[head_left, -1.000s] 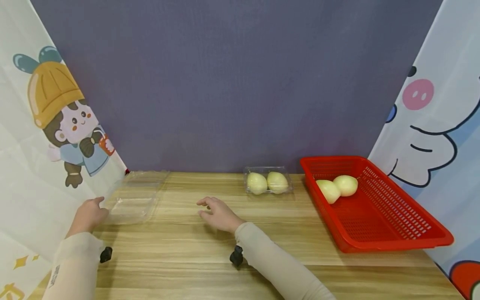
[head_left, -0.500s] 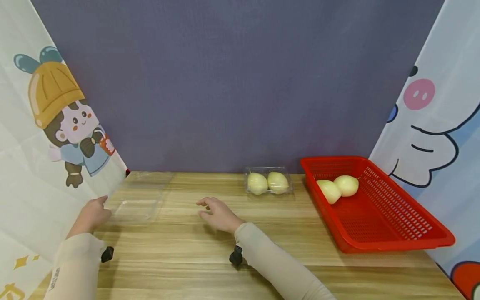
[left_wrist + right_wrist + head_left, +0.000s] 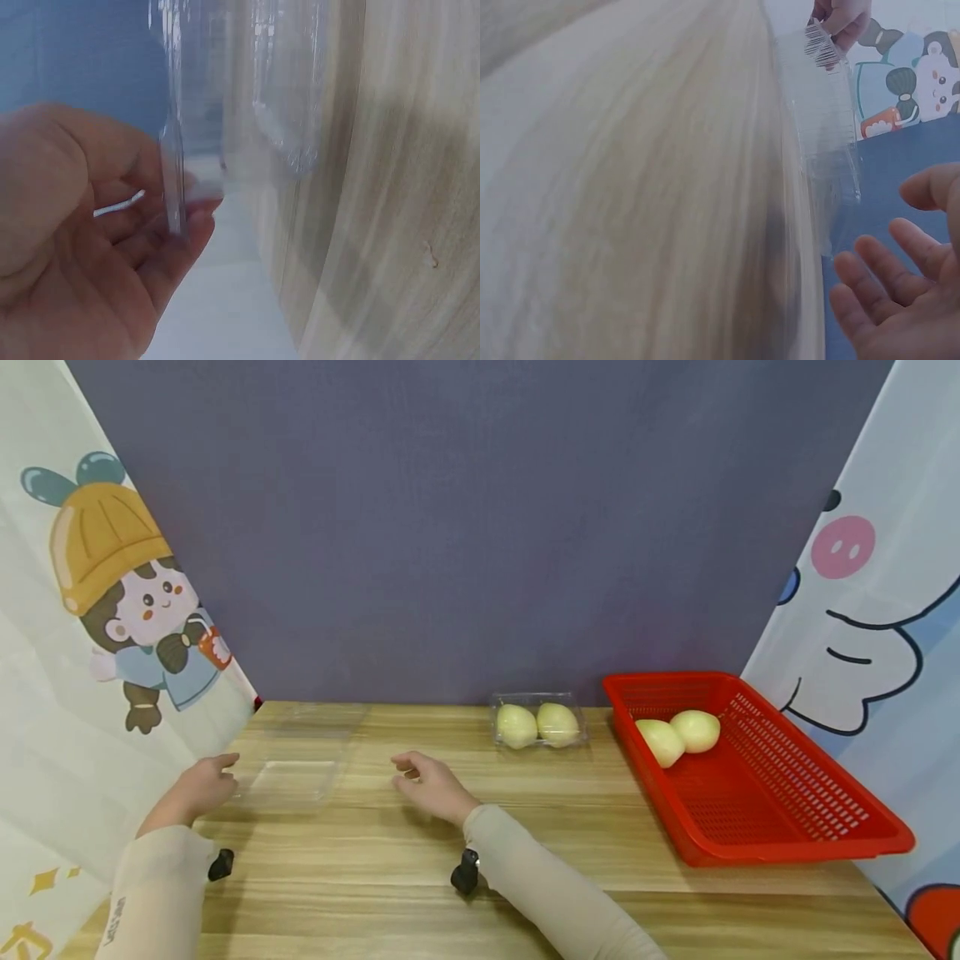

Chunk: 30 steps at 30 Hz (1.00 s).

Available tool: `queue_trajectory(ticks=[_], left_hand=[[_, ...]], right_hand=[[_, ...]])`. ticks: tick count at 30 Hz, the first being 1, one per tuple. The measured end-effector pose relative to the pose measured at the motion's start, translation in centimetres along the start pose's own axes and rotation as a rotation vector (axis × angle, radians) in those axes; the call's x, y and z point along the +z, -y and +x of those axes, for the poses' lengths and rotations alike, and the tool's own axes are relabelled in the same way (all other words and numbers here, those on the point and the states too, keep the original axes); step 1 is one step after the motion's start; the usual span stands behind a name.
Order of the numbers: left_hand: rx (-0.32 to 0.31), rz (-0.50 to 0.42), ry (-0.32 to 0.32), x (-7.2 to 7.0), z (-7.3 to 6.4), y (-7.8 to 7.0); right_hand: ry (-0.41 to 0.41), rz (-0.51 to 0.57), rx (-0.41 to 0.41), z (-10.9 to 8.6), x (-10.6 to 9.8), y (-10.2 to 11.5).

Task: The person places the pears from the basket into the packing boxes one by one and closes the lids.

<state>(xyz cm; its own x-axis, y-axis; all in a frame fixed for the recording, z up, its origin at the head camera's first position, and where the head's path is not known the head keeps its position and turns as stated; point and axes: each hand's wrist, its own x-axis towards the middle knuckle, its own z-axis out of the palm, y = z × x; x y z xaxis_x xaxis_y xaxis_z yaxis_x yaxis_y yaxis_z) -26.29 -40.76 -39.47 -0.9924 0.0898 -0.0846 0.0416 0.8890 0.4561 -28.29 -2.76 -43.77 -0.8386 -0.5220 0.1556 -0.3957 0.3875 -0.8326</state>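
Box [image 3: 296,783], clear, is between my hands: my left hand [image 3: 204,788] pinches its left edge; my right hand [image 3: 435,789], loosely spread, is apart, rightward.

Marked with no readable words, only barcode-like stripes [image 3: 821,45] on the held plastic box [image 3: 825,127], blurred lettering [image 3: 114,921] on a sleeve [image 3: 161,885] below and left of that box.

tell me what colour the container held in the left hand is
Clear, see-through; the container shows best in the right wrist view.
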Motion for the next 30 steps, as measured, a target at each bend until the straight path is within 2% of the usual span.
queue_trajectory(ticks=[5, 11, 14, 21, 30], left_hand=[[0.066, -0.011, -0.003, 0.4, 0.0, -0.7], [0.056, -0.036, 0.021, 0.6, -0.1, -1.1], [0.049, -0.068, 0.046, 0.7, -0.2, -1.3], [0.065, -0.143, 0.083, 0.9, -0.7, -1.7], [0.015, -0.272, 0.173, 1.2, -0.8, -1.8]], right_hand=[[-0.001, 0.124, 0.053, 0.1, 0.2, 0.0], [0.073, 0.514, 0.155, 0.5, 0.7, 0.1], [0.084, 0.636, 0.186, 0.8, 1.0, -0.1], [0.088, 0.713, 0.246, 1.0, 1.9, -0.5], [0.103, 0.759, 0.247, 1.1, 2.5, -0.2]])
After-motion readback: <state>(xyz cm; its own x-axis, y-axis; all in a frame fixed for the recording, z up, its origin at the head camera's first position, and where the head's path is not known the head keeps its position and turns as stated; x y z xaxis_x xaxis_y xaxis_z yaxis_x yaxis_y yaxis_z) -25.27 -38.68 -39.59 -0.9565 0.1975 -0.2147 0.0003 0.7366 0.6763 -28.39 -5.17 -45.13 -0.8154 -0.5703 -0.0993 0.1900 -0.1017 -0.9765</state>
